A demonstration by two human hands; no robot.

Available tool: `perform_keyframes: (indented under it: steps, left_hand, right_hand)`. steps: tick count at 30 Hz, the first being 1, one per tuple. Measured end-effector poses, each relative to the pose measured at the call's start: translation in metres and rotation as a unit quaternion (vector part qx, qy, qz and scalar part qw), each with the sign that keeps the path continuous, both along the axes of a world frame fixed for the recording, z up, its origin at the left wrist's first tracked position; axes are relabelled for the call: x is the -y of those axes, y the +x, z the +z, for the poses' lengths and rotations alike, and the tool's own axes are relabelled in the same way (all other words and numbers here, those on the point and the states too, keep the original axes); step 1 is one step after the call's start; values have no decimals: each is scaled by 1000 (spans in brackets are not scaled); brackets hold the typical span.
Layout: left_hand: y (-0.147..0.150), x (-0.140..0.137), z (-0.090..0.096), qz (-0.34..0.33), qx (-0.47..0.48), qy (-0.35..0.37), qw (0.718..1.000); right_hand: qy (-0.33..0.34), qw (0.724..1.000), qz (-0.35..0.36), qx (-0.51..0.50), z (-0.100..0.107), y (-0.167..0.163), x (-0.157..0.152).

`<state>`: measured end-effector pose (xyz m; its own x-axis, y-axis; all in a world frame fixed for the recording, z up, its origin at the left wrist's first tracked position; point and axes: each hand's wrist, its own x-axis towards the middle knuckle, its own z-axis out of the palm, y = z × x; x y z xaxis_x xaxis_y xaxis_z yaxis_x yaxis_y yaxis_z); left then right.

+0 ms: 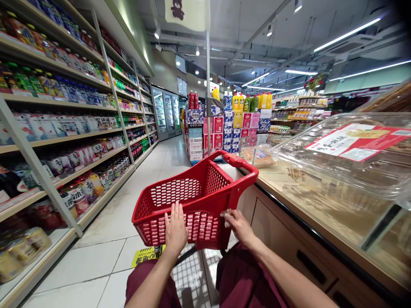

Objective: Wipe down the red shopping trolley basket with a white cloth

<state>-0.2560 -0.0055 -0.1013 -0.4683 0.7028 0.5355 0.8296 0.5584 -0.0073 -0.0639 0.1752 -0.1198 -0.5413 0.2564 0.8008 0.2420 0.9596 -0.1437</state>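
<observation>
A red plastic shopping cart (205, 188) with perforated basket walls stands right in front of me, its handle toward the right. My left hand (176, 229) lies against the near side wall, fingers stretched out together and pointing up, with nothing in it. At the right end of the same side, my right hand (239, 224) has its fingers closed around a small crumpled greyish wad (226, 217). The wad touches or nearly touches the red plastic; whether it is cloth or paper I cannot make out. The basket's floor is mostly hidden by the near wall.
Shelves of drinks (73, 102) line the left side. A wooden counter (282, 214) with clear plastic food boxes (353, 149) runs close along the right. Ahead stand stacked drink cartons (218, 128) and glass-door fridges (167, 111). A yellow wet-floor sticker (146, 256) lies below the cart.
</observation>
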Motion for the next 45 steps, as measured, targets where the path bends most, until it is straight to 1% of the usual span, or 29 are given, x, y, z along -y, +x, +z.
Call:
perform_keyframes:
  steps: [1,2,5,6,8,11,12,14,16,18,19,21,23,25,27,29,30,31,33,35,37,39,41,43,45]
  left_hand:
    - [0,0,0,0,-2,1,1000]
    - [0,0,0,0,-4,2,1000]
    - [1,0,0,2,0,1,1000]
    - [2,0,1,2,1,0,1000]
    - [2,2,1,1,2,-4,1000]
    - [-1,7,-2,-10,-6,-10,1000]
    - [-3,9,-4,-11,-10,-10,1000]
    - [-6,12,-9,-3,-17,-2,1000]
    - [-8,15,-12,6,-21,8,1000]
    - [-10,18,-14,3,-22,10,1000]
    - [-12,21,-15,-4,-21,6,1000]
    - [-18,28,-16,-8,-16,1,1000]
    - [-29,39,-16,15,-7,10,1000]
    - [-40,50,-17,58,4,32,998]
    - [-50,60,-17,85,16,43,995]
    - [-55,68,-16,88,26,37,995]
    - [-57,71,-16,82,29,30,996]
    - [-59,74,-16,77,32,24,996]
    - [-63,81,-16,85,46,21,995]
    - [-70,88,-18,103,65,26,992]
    - [-78,96,-20,113,79,32,990]
    - [-84,101,-21,111,86,35,989]
    - [-86,104,-23,113,89,40,989]
    - [-87,105,-24,108,86,41,990]
    - [-86,104,-25,103,81,39,991]
  right_hand:
    - [3,1000,13,7,-1,-2,5]
    - [5,1000,14,-11,2,-5,7]
    - [8,992,-17,-123,25,-24,9]
    - [10,990,-16,-139,31,-31,10]
    - [17,994,8,-111,31,-44,16]
    - [23,999,48,-11,15,-56,32]
    - [21,998,55,1,13,-58,36]
    - [16,997,64,-27,17,-64,41]
    - [16,994,70,-83,29,-71,43]
    - [21,993,73,-92,34,-79,46]
    - [22,995,73,-70,32,-83,49]
    - [25,996,80,10,21,-88,58]
    - [29,992,99,76,11,-94,70]
    - [22,990,116,74,12,-101,80]
    - [8,992,121,28,23,-112,88]
    - [6,993,118,11,28,-122,94]
    - [12,992,119,28,26,-126,97]
    - [22,990,124,63,20,-129,100]
    - [39,977,145,154,5,-134,109]
    - [42,964,169,202,-4,-140,119]
    - [36,967,181,176,1,-152,131]
    - [32,976,178,118,15,-169,142]
    - [48,977,181,99,22,-185,150]
    - [74,971,185,134,17,-193,154]
    - [93,959,188,191,5,-194,157]
